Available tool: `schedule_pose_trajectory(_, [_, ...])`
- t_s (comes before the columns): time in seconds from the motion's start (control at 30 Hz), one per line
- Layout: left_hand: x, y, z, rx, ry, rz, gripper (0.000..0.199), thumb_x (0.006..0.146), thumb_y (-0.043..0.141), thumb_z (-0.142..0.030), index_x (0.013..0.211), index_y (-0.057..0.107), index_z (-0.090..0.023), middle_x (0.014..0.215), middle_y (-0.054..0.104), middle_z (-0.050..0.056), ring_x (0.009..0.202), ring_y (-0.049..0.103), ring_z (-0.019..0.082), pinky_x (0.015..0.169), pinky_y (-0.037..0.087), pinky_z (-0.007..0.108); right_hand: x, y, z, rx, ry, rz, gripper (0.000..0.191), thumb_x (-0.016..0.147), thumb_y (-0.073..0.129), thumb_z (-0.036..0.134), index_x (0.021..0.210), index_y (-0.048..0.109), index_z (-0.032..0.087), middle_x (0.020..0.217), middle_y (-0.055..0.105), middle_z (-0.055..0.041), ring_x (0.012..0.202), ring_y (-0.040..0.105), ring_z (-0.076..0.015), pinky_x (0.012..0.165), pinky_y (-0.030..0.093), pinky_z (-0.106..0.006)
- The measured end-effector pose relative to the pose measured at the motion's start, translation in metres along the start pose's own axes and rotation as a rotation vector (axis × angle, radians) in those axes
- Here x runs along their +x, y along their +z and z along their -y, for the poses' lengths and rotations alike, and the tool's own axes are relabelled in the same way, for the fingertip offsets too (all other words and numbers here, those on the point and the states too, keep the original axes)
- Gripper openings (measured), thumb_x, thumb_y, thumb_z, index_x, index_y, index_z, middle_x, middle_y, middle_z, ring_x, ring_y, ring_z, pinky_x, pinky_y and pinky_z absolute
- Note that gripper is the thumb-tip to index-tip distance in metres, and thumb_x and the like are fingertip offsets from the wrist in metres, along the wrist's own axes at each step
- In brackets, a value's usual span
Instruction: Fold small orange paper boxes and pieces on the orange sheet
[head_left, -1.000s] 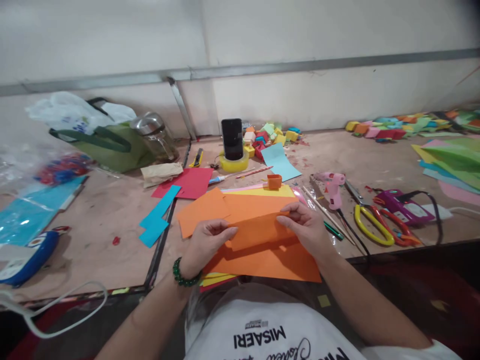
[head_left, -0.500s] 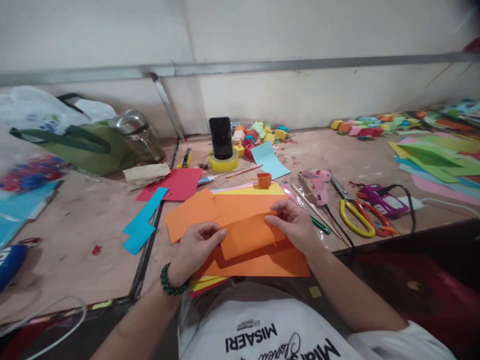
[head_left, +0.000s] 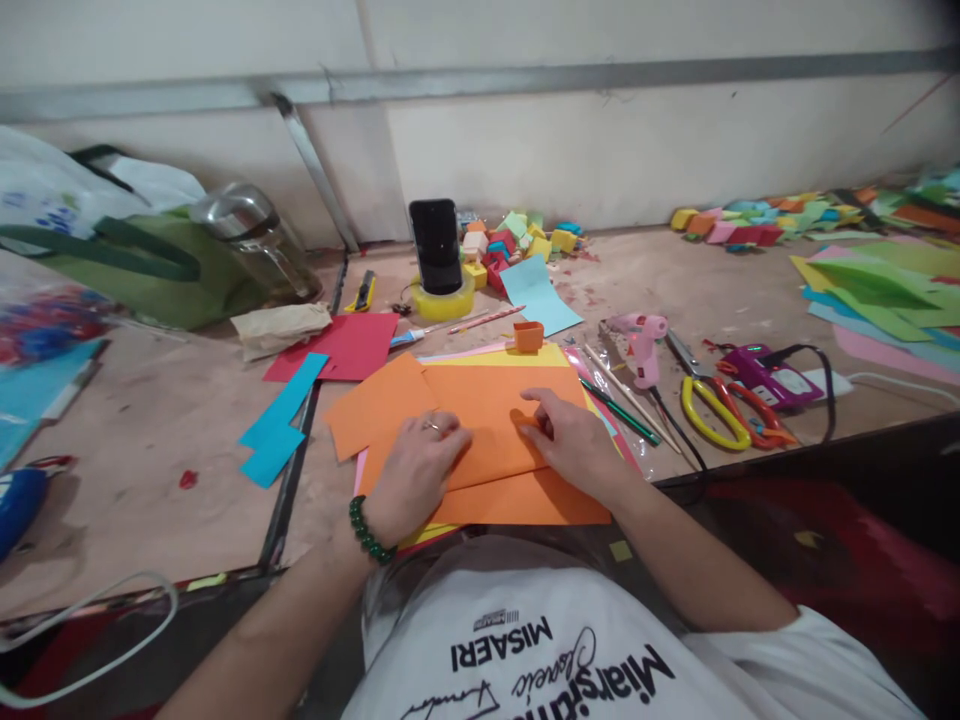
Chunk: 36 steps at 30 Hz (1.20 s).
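Observation:
A folded orange paper piece [head_left: 491, 458] lies on a larger orange sheet [head_left: 555, 505] in front of me. My left hand [head_left: 420, 465], with a ring and a green bead bracelet, presses on the left end of the piece. Its fingers are curled and close together, their tips partly hidden. My right hand [head_left: 574, 445] rests at the right end, thumb and forefinger apart and the other fingers curled under. Another orange piece [head_left: 375, 405] lies to the left. A small folded orange paper loop [head_left: 528, 337] stands beyond the stack on a yellow sheet [head_left: 551, 356].
To the right lie a pink glue gun [head_left: 643, 350], scissors [head_left: 712, 410] and a purple power adapter [head_left: 772, 378]. A phone [head_left: 436, 245] leans upright on a yellow tape roll [head_left: 444, 302]. Blue strips [head_left: 289, 410] and a red sheet [head_left: 352, 345] lie left. A glass jar [head_left: 262, 245] stands behind.
The orange piece, held raised between both hands before, now lies flat on the larger sheet. My left hand has turned palm down onto it; my right thumb and forefinger have parted. The view has shifted slightly.

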<state>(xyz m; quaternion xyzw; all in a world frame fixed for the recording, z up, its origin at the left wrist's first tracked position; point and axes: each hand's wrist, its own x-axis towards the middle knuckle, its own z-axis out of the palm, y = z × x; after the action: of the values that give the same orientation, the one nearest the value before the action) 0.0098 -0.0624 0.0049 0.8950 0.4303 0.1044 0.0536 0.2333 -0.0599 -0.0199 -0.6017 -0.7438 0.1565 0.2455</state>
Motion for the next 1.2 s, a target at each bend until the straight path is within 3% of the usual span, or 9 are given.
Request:
schedule_pose_trajectory(0.07, [-0.002,-0.007,-0.001,-0.044,0.132,0.090,0.039,0.085,0.039,-0.004,0.108,0.066,-0.019,0.102,0.067,0.009,0.089,0.059,0.021,0.081,0.045,0.037,0.000,-0.002,-0.001,-0.047,-0.047,-0.017,0.036,0.085,0.054,0.019,0.120,0.056,0.020,0.078,0.066,-0.0034,0.072,0.061,-0.0193,0.062,0.045,-0.028])
schedule_pose_trajectory(0.2, [-0.011,-0.018,-0.006,-0.026,0.169,0.145,0.038,0.090,0.037,-0.010,0.112,0.066,-0.021,0.110,0.067,0.010,0.095,0.061,0.023,0.088,0.042,0.043,0.000,-0.009,0.002,-0.155,-0.316,-0.072,0.030,0.085,0.050,0.009,0.110,0.064,0.019,0.102,0.067,-0.0113,0.094,0.058,-0.0244,0.078,0.048,-0.036])
schedule_pose_trajectory(0.3, [-0.018,-0.020,-0.008,0.012,0.174,0.162,0.038,0.092,0.038,-0.013,0.114,0.066,-0.024,0.121,0.064,0.011,0.103,0.061,0.024,0.096,0.039,0.048,-0.001,-0.011,0.006,-0.113,-0.648,0.051,0.031,0.086,0.044,0.002,0.096,0.068,0.020,0.104,0.068,-0.0080,0.094,0.056,-0.0207,0.082,0.048,-0.035])
schedule_pose_trajectory(0.37, [-0.020,-0.019,-0.008,0.034,0.173,0.183,0.037,0.092,0.041,-0.014,0.117,0.064,-0.027,0.126,0.061,0.013,0.106,0.061,0.026,0.099,0.037,0.052,-0.002,-0.012,0.011,-0.092,-0.792,0.155,0.030,0.089,0.043,0.003,0.095,0.068,0.019,0.097,0.070,-0.0061,0.089,0.056,-0.0186,0.078,0.048,-0.033])
schedule_pose_trajectory(0.57, [-0.019,-0.018,-0.007,0.049,0.188,0.236,0.035,0.089,0.045,-0.011,0.113,0.067,-0.026,0.130,0.059,0.016,0.110,0.062,0.027,0.101,0.037,0.056,-0.007,-0.013,0.017,-0.195,-0.947,0.305,0.018,0.093,0.049,0.013,0.095,0.067,0.016,0.092,0.069,-0.0082,0.087,0.055,-0.0178,0.075,0.046,-0.031])
schedule_pose_trajectory(0.73, [-0.021,-0.018,-0.006,0.034,0.195,0.227,0.031,0.089,0.050,-0.013,0.113,0.067,-0.024,0.133,0.057,0.018,0.113,0.062,0.028,0.103,0.037,0.058,-0.014,-0.021,0.004,-0.268,-0.988,0.374,0.017,0.092,0.050,0.010,0.095,0.066,0.016,0.095,0.067,-0.0090,0.088,0.055,-0.0189,0.075,0.047,-0.033])
schedule_pose_trajectory(0.93, [-0.026,-0.018,-0.006,0.041,0.214,0.208,0.030,0.088,0.055,-0.015,0.116,0.066,-0.023,0.135,0.056,0.019,0.117,0.060,0.029,0.103,0.039,0.056,-0.026,-0.036,-0.022,-0.257,-0.895,0.325,0.023,0.095,0.043,0.010,0.101,0.064,0.014,0.094,0.065,-0.0095,0.089,0.055,-0.0191,0.076,0.049,-0.034])
schedule_pose_trajectory(1.2, [-0.049,-0.018,0.001,0.072,0.178,0.152,0.045,0.081,0.051,-0.002,0.118,0.064,-0.024,0.133,0.059,0.012,0.122,0.054,0.029,0.103,0.039,0.053,-0.034,-0.045,-0.035,-0.179,-0.799,0.255,0.029,0.099,0.035,0.016,0.100,0.064,0.015,0.089,0.065,-0.0097,0.083,0.055,-0.0187,0.070,0.049,-0.033])
